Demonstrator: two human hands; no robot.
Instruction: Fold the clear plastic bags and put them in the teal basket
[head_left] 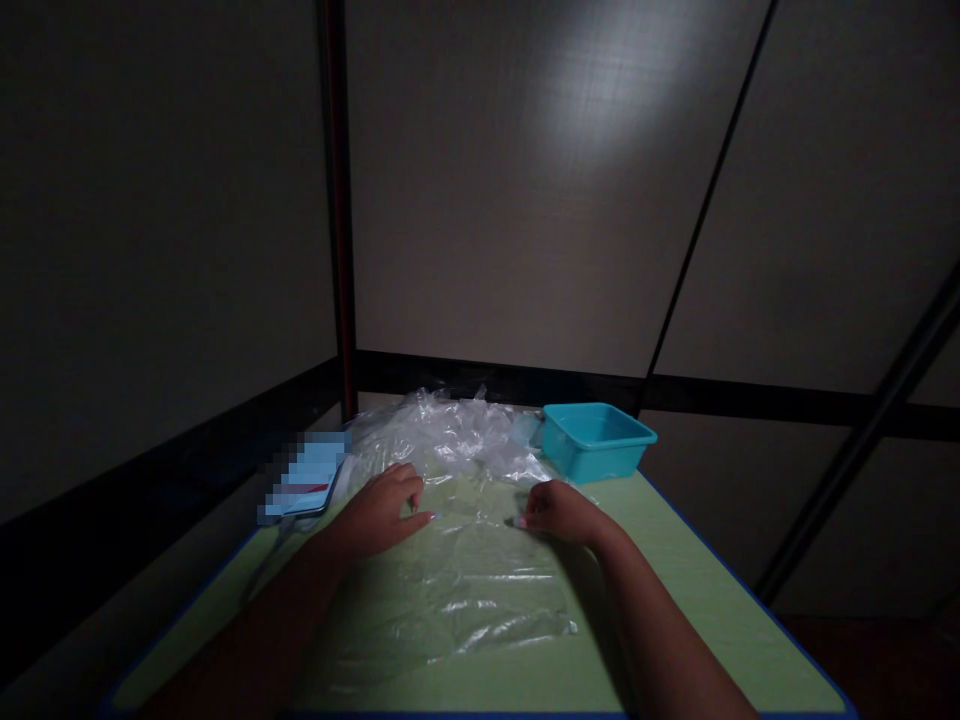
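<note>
Clear plastic sheeting (480, 570) lies spread over the green table (675, 560), with a crumpled heap of it toward the back. My left hand (390, 505) is over the sheet's left part, thumb and fingers apart, holding nothing. On the right side of the sheet is my right hand (555, 510), its fingers curled and pressed together near the plastic; whether plastic is pinched in them is too small to make out. A turquoise basket (600, 455) stands behind my right hand, beside the heap.
At the table's left edge a phone-like device (311, 480), partly pixelated, leans near the plastic, with a cable-like strip below it. Grey panelled walls (495, 200) with dark strips rise behind and to the left of the table.
</note>
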